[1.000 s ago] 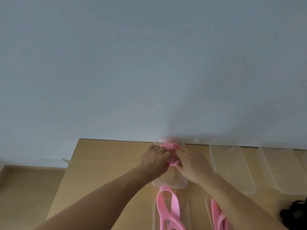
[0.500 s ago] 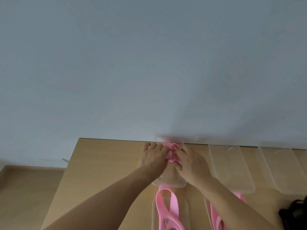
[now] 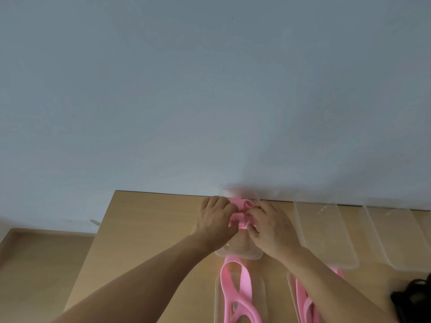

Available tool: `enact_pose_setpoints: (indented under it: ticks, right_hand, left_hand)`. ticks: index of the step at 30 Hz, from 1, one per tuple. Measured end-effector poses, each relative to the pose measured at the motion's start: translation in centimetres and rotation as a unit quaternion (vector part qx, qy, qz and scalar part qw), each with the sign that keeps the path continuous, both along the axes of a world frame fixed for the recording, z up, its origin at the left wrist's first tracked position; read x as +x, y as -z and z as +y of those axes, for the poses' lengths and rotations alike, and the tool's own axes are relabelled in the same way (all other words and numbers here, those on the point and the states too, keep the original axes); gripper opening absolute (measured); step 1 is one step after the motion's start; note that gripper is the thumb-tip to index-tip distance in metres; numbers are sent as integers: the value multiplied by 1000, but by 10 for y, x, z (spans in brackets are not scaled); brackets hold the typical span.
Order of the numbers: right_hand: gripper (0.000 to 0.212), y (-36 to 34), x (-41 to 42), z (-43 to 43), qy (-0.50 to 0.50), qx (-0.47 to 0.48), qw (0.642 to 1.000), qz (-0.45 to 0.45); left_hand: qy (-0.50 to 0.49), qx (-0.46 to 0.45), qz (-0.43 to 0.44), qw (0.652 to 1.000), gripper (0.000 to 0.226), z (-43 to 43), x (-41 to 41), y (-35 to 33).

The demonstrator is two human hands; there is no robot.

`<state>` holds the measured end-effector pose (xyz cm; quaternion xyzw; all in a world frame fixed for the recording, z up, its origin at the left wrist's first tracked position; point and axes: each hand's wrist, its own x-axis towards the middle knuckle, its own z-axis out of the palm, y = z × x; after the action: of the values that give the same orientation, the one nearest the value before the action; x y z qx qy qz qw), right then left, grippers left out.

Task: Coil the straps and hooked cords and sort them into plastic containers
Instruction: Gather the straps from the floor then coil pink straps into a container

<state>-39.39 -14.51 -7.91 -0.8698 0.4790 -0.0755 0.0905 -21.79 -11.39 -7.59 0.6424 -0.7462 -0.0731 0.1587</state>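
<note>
A bunched pink strap (image 3: 241, 209) sits in the far end of a clear plastic container (image 3: 238, 252) against the wall. My left hand (image 3: 215, 221) grips the strap from the left and my right hand (image 3: 270, 224) pinches it from the right; both hands hide most of it. Nearer to me, a second pink strap (image 3: 235, 290) lies looped in another clear container (image 3: 218, 299). A third pink strap (image 3: 307, 306) lies in a container at my right forearm, partly hidden by the arm.
Two long clear containers (image 3: 326, 231) (image 3: 394, 236) lie side by side on the right of the wooden table (image 3: 151, 229). A dark tangle of cords (image 3: 412, 299) shows at the right edge. The table's left edge drops to the floor; a grey wall stands behind.
Both hands have shifted slightly toward the wall inside the container, pressing the pink strap further into its far end. The grips look unchanged.
</note>
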Motion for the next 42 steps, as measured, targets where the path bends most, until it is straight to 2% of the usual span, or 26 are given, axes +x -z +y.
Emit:
enact_pose_setpoints:
  ticks: [6,14,19,24,27,29,31,35,39,42]
  right_hand:
    - [34,0,-2,3,18,18,999,-19]
    - [46,-11,-2,7,36,-16,998,-44]
    - [40,-27,2,34,82,-2,992,-93]
    - [12,-26,5,102,88,-6,988,-123]
    - [20,-12,-1,142,102,78,988,-84]
    - [24,1,-6,164,150,143,978,-10]
    - [20,9,-10,182,201,185,962,24]
    - [14,13,-12,199,228,231,946,-4]
    - [7,6,-12,202,263,231,934,-65]
    - [20,-7,-12,198,287,291,898,-166]
  left_hand:
    - [8,10,6,1000,15,1,3,6]
    - [1,-12,41,999,26,7,11,5]
    - [-23,-11,76,997,35,33,24,-6]
    - [6,24,87,996,39,81,36,-5]
    - [35,53,102,993,41,106,37,1]
    - [49,80,112,989,42,119,38,3]
    - [59,105,123,985,43,130,39,2]
    - [64,162,124,977,45,147,39,-3]
    - [50,184,121,974,45,161,36,-11]
    - [54,186,118,974,47,169,31,-19]
